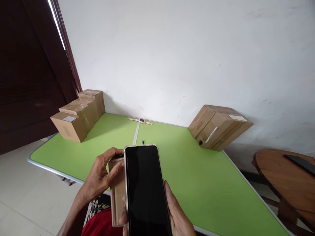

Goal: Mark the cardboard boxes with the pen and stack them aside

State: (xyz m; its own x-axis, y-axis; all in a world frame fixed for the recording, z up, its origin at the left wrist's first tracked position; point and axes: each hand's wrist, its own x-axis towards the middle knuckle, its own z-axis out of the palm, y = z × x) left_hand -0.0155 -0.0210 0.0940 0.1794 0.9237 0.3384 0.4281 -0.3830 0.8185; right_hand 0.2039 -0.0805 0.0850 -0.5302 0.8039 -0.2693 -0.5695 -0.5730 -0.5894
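My right hand [178, 209] grips a smartphone [146, 190] in a clear case, its dark screen facing me. The thumb lies along the phone's right edge, and fingertips show at its left edge. My left hand [100, 175] is closed around the upper end of a small brown cardboard box [117, 200], thumb on the front face. That box sits just left of the phone and is partly hidden behind it. Both are held up above the near edge of the green table [197, 183].
A row of cardboard boxes [73, 126] stands at the table's back left. A larger taped box [219, 127] rests at the right back corner. By the wall lies a pink-strapped watch [142, 121]. A wooden stool [287, 177] with a dark flat object [301, 164] is at right.
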